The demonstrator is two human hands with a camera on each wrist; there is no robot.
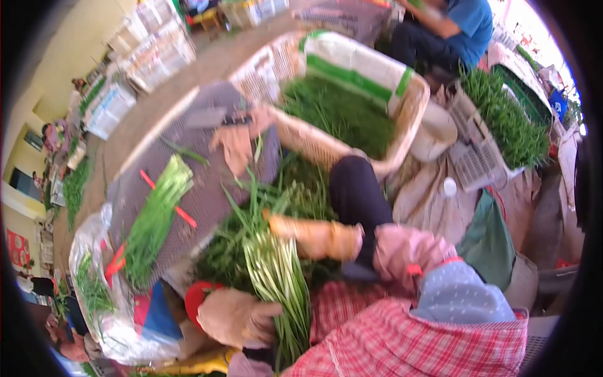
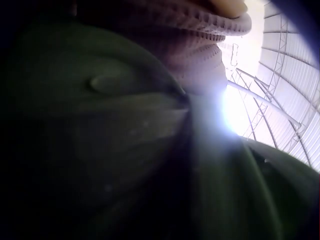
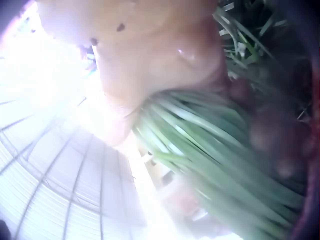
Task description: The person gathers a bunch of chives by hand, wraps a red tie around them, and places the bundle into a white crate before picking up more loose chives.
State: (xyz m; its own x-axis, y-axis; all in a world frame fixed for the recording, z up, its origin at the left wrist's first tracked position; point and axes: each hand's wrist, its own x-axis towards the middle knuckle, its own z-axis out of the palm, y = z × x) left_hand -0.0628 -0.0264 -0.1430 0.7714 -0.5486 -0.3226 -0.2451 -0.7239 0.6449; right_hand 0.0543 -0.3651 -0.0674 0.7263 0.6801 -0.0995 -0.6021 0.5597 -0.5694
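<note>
A bunch of long green stalks with pale stems slants down the lower middle of the head view. My gloved right hand grips it near its upper end; the right wrist view shows the glove curled round the stalks. Lower down, my gloved left hand holds the bunch's left side, its fingers partly over the stalks. Green leaves fill much of the left wrist view, below the ribbed glove. Another bunch lies on a dark mat over a red strip.
A knife and a tan glove lie on the mat. Beyond my knee stands a lined basket of greens; a crate is at the right. Loose greens lie under the bunch. A person sits at the back.
</note>
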